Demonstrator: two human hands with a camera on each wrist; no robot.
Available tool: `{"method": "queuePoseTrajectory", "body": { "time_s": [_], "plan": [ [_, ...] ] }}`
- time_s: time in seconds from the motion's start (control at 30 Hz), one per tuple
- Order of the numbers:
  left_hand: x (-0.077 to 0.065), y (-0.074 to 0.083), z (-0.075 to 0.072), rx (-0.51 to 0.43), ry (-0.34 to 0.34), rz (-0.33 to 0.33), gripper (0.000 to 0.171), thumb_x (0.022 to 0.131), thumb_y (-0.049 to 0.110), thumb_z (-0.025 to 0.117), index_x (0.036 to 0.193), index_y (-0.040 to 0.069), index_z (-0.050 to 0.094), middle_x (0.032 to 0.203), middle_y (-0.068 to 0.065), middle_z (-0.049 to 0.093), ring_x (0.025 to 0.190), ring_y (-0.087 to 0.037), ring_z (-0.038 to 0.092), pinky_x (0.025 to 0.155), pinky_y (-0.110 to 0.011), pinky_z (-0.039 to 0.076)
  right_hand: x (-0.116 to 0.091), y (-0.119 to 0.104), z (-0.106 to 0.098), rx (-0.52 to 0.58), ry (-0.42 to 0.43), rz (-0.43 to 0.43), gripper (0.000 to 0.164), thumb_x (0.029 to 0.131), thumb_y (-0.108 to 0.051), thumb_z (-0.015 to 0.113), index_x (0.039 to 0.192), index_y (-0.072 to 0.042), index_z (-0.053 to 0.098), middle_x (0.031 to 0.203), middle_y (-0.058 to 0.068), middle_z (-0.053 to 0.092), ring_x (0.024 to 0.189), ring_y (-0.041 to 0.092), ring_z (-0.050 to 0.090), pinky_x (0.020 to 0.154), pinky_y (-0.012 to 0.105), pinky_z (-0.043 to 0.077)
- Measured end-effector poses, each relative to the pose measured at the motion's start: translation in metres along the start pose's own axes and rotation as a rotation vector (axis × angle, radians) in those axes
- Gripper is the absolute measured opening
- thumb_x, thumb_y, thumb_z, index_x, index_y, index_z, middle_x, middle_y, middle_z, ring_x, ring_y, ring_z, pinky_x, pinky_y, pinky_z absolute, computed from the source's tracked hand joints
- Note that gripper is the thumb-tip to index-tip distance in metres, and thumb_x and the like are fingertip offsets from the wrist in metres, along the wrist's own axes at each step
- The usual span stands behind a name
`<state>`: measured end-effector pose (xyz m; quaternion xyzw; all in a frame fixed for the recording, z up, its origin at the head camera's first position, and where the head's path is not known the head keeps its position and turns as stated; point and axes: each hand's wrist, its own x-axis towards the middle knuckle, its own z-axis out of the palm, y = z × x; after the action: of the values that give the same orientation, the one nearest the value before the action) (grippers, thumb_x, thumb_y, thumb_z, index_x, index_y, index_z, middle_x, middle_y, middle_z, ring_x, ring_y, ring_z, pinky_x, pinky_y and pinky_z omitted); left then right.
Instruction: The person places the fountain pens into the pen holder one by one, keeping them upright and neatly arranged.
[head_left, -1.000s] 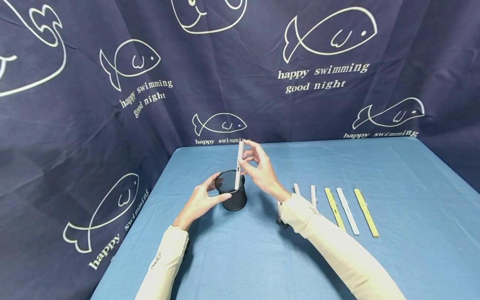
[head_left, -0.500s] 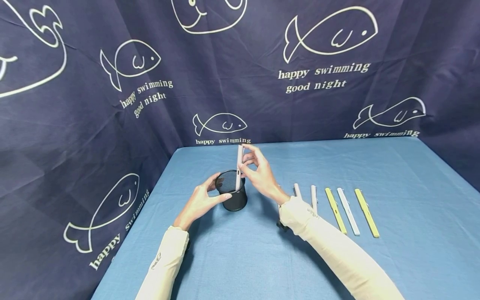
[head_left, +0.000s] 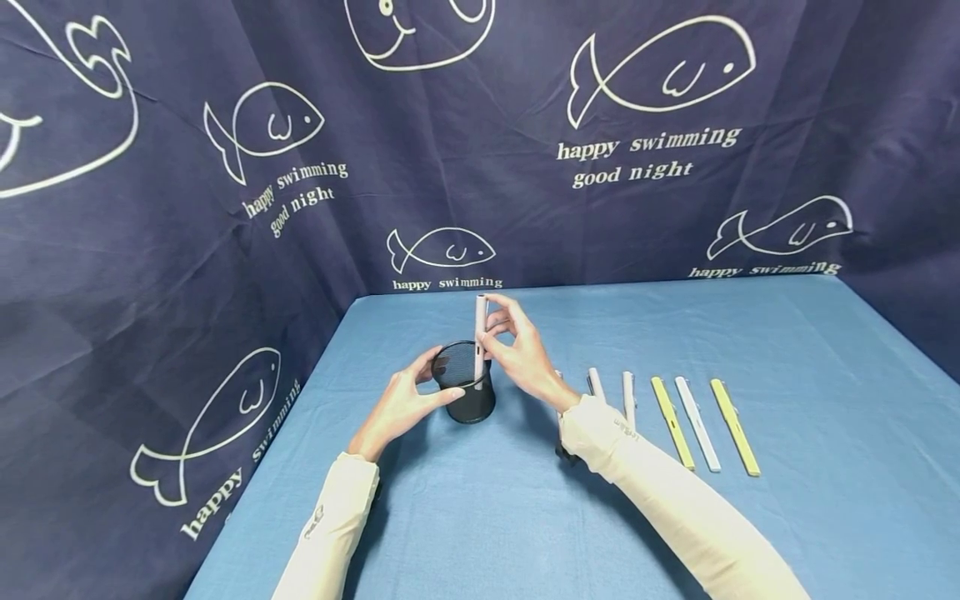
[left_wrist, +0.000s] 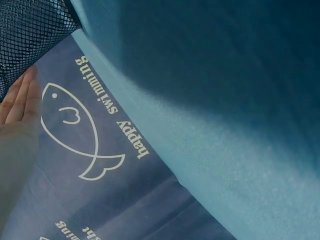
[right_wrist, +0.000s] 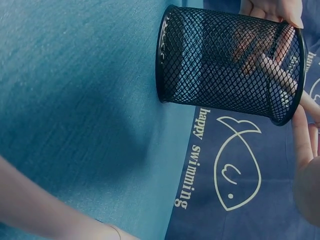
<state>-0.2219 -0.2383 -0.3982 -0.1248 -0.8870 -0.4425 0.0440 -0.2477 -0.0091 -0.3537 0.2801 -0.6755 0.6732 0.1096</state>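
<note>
A black mesh pen holder stands upright on the blue cloth. My left hand holds it from the left, thumb at the near rim and fingers on the far side; in the left wrist view those fingers lie against the mesh. Above the right part of the opening, my right hand pinches a pale pink pen held nearly upright. The pen's lower end is inside the holder, showing through the mesh in the right wrist view, where the holder looks sideways.
To the right lie a yellow pen, a white pen and another yellow pen. Pale pens nearer the right sleeve are partly hidden by it. A dark fish-print curtain hangs behind the table.
My right hand has moved slightly down, lowering the pale pink pen deeper into the pen holder. The left hand and the holder have stayed in place.
</note>
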Motion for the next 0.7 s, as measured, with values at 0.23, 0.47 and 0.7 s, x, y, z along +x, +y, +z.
{"method": "queuePoseTrajectory", "body": {
  "time_s": [0.23,0.47,0.7],
  "plan": [
    [0.0006,0.0015,0.0006,-0.01,-0.002,-0.02,0.088,0.085,0.043,0.086,0.156,0.01,0.046,0.14,-0.01,0.064,0.126,-0.033,0.061,0.106,-0.057,0.045,-0.0025,-0.006,-0.0017,-0.028,-0.004,0.007,0.054,0.095,0.011,0.065,0.145,0.009,0.047,0.11,0.034,0.055,0.094,0.047,0.063,0.073,0.049,0.061],
    [-0.0002,0.0022,0.0011,-0.013,-0.006,-0.019,0.087,0.087,0.042,0.085,0.157,0.009,0.044,0.14,-0.011,0.063,0.127,-0.034,0.06,0.106,-0.058,0.044,-0.0042,-0.0046,-0.0027,-0.003,-0.019,0.018,0.053,0.096,0.012,0.064,0.146,0.006,0.048,0.111,0.035,0.054,0.094,0.048,0.062,0.076,0.054,0.06],
    [-0.0006,0.0038,0.0007,-0.01,0.0,-0.003,0.086,0.086,0.039,0.086,0.156,0.008,0.046,0.138,-0.012,0.065,0.125,-0.035,0.061,0.105,-0.058,0.045,-0.0057,-0.0045,-0.0068,0.021,-0.017,0.016,0.054,0.096,0.012,0.064,0.147,0.006,0.047,0.112,0.035,0.053,0.094,0.049,0.061,0.076,0.056,0.06]
  ]
}}
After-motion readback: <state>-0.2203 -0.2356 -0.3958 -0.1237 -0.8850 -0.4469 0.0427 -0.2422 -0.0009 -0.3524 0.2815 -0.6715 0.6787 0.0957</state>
